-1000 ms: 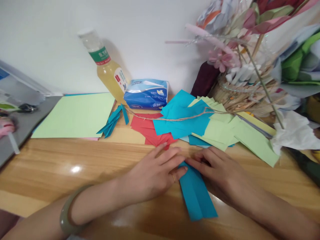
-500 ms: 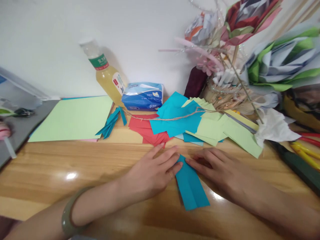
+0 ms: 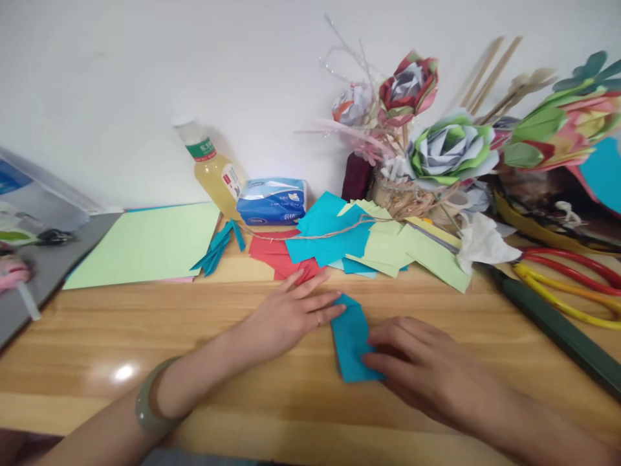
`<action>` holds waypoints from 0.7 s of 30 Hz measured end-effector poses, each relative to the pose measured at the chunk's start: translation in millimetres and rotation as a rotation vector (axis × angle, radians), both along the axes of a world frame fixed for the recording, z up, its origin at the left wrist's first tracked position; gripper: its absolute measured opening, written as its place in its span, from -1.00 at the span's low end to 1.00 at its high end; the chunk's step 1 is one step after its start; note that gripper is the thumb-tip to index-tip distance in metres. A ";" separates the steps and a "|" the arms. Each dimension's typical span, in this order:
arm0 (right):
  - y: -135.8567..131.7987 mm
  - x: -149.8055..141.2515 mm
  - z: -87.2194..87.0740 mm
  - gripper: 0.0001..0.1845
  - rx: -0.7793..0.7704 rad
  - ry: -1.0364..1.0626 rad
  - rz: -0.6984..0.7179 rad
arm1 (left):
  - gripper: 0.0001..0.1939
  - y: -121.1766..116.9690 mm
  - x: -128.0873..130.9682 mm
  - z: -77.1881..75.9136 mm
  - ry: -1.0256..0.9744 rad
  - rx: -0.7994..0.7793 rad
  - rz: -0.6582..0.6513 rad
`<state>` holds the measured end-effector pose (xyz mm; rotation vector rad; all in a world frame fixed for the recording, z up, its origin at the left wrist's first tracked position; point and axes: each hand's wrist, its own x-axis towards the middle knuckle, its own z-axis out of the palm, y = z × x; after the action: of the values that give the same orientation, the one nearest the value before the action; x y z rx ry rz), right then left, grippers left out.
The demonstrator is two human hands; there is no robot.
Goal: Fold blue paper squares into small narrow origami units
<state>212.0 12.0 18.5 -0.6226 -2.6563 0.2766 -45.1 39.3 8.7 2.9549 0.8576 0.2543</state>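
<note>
While the left hand [image 3: 286,320] lies open, a blue strip [image 3: 350,340] is part-folded

Its fingertips touch the strip's upper left edge on the desk [image 3: 272,408]; the curled right hand [image 3: 420,359] meets its lower right, grip unclear. Beyond, narrow blue pieces [image 3: 216,249] lie folded; blue sheets [image 3: 334,223], red sheets [image 3: 279,255] and green sheets [image 3: 388,246] look unfolded.

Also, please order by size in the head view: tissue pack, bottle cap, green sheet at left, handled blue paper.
Green sheet
Tissue pack and handled blue paper: too alike to rank, paper partly covered
Bottle cap
</note>
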 end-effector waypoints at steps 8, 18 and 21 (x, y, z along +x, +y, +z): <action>10.6 -28.2 -16.2 -0.80 0.100 0.082 -0.180 | -0.74 -20.7 6.8 5.5 -0.374 0.279 0.013; 24.7 -18.2 -14.6 -0.85 -0.323 0.149 -0.083 | -0.73 -44.0 12.4 -4.3 -0.063 0.388 0.025; 28.5 -19.4 -11.8 -0.86 -0.389 0.125 -0.066 | -0.73 -47.2 11.9 -5.0 -0.059 0.385 0.035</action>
<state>192.6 40.5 6.8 -0.7804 -2.4709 0.7978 -33.1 -7.9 3.6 3.2599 0.9487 0.5651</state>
